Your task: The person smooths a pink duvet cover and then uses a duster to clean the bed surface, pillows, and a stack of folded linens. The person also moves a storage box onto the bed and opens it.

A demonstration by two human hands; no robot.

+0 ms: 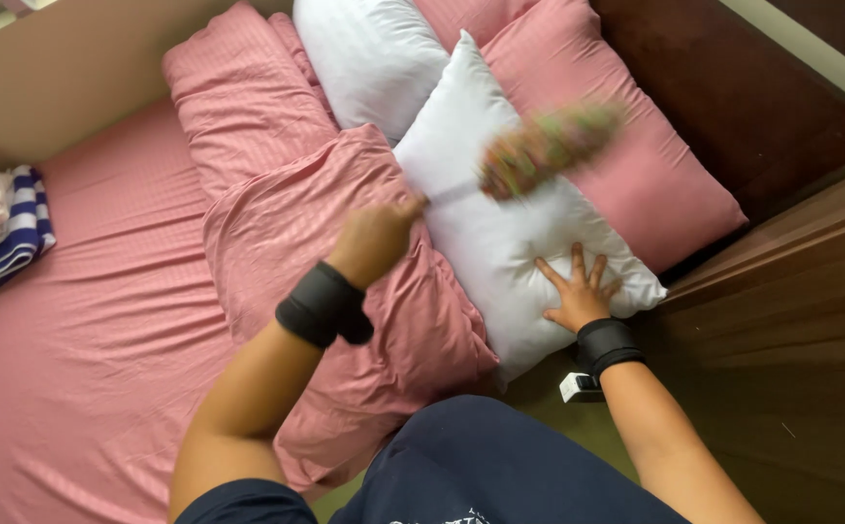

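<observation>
Grip status, left hand (376, 236): your fingers are curled tight around the handle of a multicoloured fluffy duster (549, 147), whose head is blurred and sits toward 1 o'clock from that hand, over the white square fabric pillow (500, 243). Grip status, right hand (578, 291): fingers spread, palm pressed flat on the lower corner of that same white pillow, holding nothing. You wear a black band on each wrist.

That white pillow lies tilted across the pink sheeted bed (102, 340), its lower corner pointing toward 6 o'clock. At its 9 o'clock, touching it, lies a pink striped fabric pillow (325, 252), partly under your left forearm. At 2 o'clock a second pink pillow (636, 165) lies partly beneath the white one. At 11 o'clock a further white pillow (369, 53) rests near the head of the bed, with another pink striped pillow (243, 97) beside it. Folded blue-and-white striped cloth (10, 238) sits at the far 9 o'clock edge. A dark brown wooden headboard (733, 97) stands at 2 o'clock.
</observation>
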